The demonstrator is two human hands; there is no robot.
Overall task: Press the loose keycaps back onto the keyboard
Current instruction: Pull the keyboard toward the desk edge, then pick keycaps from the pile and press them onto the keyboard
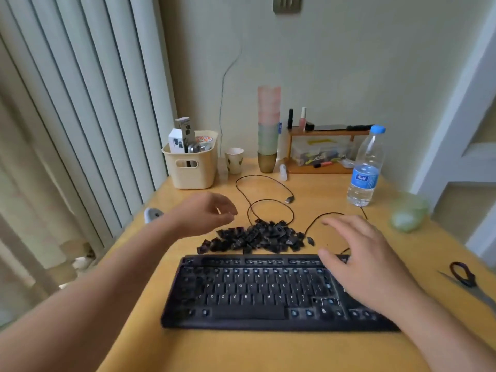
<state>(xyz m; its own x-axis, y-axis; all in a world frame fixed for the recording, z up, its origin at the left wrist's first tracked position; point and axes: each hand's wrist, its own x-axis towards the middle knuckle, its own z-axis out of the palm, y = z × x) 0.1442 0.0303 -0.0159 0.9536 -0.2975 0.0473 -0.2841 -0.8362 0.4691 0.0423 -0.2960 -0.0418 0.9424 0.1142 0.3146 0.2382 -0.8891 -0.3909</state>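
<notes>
Head view, surroundings: a yellow wooden desk (268,350) stands against a pale wall, with vertical blinds (80,103) along its left side.
Back row: a cream basket (192,163) holding small boxes, a paper cup (234,159), a tall stack of plastic cups (268,127) and a small wooden shelf (322,146) with bottles on top and a clear box beneath.
Right side: a water bottle (365,170) with a blue cap stands upright near the far right edge; a green translucent bag (408,216) lies just past it, and scissors (467,280) lie well apart from the keyboard.
Cable: a thin black cable (268,202) loops behind the keycap pile and runs under the right hand.
Keyboard: the black keyboard (255,291) lies flat near the front of the desk; the letter rows carry caps, while the top rows, left column and right block show bare blue-lit switches.
Loose keycaps: a heap of black keycaps (257,237) sits just beyond the keyboard's far edge.
Left hand: the left hand (206,213) hovers at the heap's left end, fingers loosely curled downward; whether a cap sits between them cannot be told.
Right hand: the right hand (357,259) is spread flat, fingers straight and relaxed, over the keyboard's right end, grasping nothing.
</notes>
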